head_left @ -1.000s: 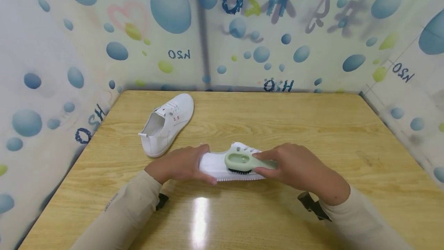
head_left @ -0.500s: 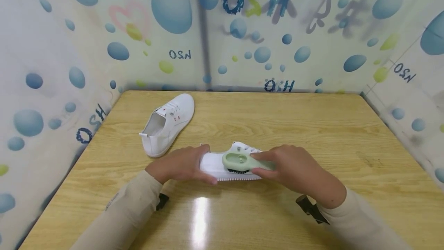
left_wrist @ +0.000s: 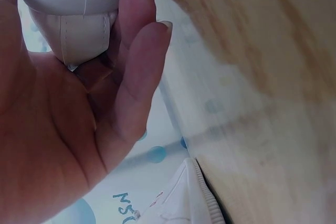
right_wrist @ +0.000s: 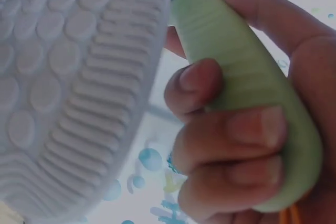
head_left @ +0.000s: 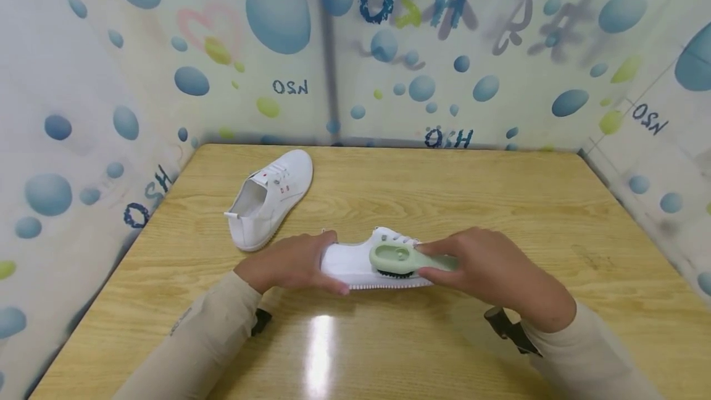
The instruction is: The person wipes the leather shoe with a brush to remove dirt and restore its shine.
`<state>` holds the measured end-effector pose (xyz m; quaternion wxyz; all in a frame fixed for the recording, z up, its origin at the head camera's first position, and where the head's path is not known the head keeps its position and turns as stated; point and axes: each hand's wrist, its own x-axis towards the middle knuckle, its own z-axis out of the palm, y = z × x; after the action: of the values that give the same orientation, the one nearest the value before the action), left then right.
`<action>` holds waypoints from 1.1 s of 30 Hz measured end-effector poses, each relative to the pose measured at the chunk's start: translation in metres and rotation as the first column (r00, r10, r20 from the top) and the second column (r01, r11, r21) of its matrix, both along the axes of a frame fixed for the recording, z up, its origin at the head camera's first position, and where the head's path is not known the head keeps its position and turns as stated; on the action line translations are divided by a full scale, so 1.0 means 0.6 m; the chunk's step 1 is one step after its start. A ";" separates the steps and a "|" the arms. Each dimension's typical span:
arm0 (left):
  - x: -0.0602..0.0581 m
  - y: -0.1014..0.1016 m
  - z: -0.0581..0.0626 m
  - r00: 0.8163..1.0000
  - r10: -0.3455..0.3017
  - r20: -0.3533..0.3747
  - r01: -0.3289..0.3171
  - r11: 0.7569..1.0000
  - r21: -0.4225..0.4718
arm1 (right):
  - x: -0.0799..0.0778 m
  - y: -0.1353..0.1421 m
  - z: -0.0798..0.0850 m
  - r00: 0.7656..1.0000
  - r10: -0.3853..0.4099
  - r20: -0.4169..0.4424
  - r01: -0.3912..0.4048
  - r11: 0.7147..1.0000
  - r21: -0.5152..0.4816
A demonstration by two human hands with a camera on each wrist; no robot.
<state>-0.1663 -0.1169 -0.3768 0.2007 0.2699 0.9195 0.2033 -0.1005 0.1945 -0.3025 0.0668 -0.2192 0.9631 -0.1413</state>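
Observation:
My left hand (head_left: 297,262) grips the heel of a white lace-up shoe (head_left: 349,262), its toe pointing right. In the left wrist view the fingers (left_wrist: 142,61) curl round the shoe's heel (left_wrist: 79,30). A pale green shoe brush (head_left: 391,258) with dark bristles lies against the side of the shoe below the laces. My right hand (head_left: 486,273) holds the brush by its handle, and part of the shoe's toe is hidden behind that hand. The right wrist view has the fingers wrapped round the green handle (right_wrist: 236,72), beside the ridged, studded sole (right_wrist: 79,93).
A second white shoe (head_left: 269,199) stands on the wooden table (head_left: 472,190) to the back left, toe pointing away. Walls with a blue and green bubble print (head_left: 355,66) enclose the table at the back and sides. Dark camera straps (head_left: 511,331) sit at the wrists.
The right hand and brush shift slightly left along the shoe's side, then back right, a little past where they were. The left hand and both shoes hardly move.

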 end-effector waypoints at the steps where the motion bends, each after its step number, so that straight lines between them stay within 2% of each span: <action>1: 0.000 0.000 0.000 1.000 0.000 0.000 0.000 1.000 0.000 | 0.000 -0.003 -0.004 1.000 0.004 -0.002 -0.004 1.000 -0.004; 6: 0.000 0.001 -0.001 1.000 -0.003 -0.010 0.003 1.000 0.010 | -0.003 -0.021 -0.026 0.998 0.037 -0.042 -0.038 0.999 -0.017; 9: 0.000 0.002 0.000 1.000 -0.005 -0.013 0.005 1.000 0.010 | -0.003 -0.025 -0.030 0.996 0.050 -0.068 -0.051 0.999 -0.013; 18: 0.000 0.002 0.000 1.000 -0.002 -0.008 0.002 1.000 -0.007 | -0.002 -0.004 -0.003 1.000 0.008 0.022 -0.008 1.000 0.018; 27: 0.002 0.000 -0.001 1.000 0.002 -0.024 -0.003 1.000 -0.026 | -0.002 -0.018 -0.012 1.000 0.024 0.013 -0.024 1.000 -0.002; 33: 0.001 0.001 0.000 1.000 0.003 -0.025 -0.003 1.000 -0.024 | -0.001 -0.005 -0.001 1.000 0.014 -0.001 -0.014 1.000 0.010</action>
<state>-0.1658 -0.1163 -0.3768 0.1923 0.2685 0.9248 0.1892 -0.1010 0.1916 -0.3028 0.0685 -0.2255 0.9623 -0.1358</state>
